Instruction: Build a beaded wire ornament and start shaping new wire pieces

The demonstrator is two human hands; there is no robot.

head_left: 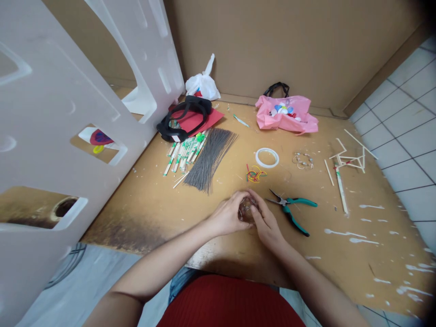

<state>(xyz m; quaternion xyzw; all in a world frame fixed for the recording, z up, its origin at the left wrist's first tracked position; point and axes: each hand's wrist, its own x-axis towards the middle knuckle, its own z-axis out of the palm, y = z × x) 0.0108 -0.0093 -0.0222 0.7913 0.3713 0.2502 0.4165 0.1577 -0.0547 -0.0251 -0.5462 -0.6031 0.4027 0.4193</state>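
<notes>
My left hand [231, 213] and my right hand [264, 220] are cupped around a small piece of bent wire [245, 208] near the table's front edge. Thin shiny loops show between the thumbs and fingers; the rest is covered by the hands. Just right of my right hand lie long-nose pliers [285, 202] with green handles, their jaws apart. Beyond the hands is a small heap of red, yellow and green rubber bands or ties [255, 174]. A bundle of straight grey wires [211, 159] lies to the left.
Wrapped chopsticks [184, 152] and a black head strap [186, 116] on red paper lie at the back left. Farther right are a tape roll [267, 157], a wire ring with beads [303, 160], a stick frame [350, 162] and a pink bag [286, 119]. A white plastic panel [102, 91] stands left.
</notes>
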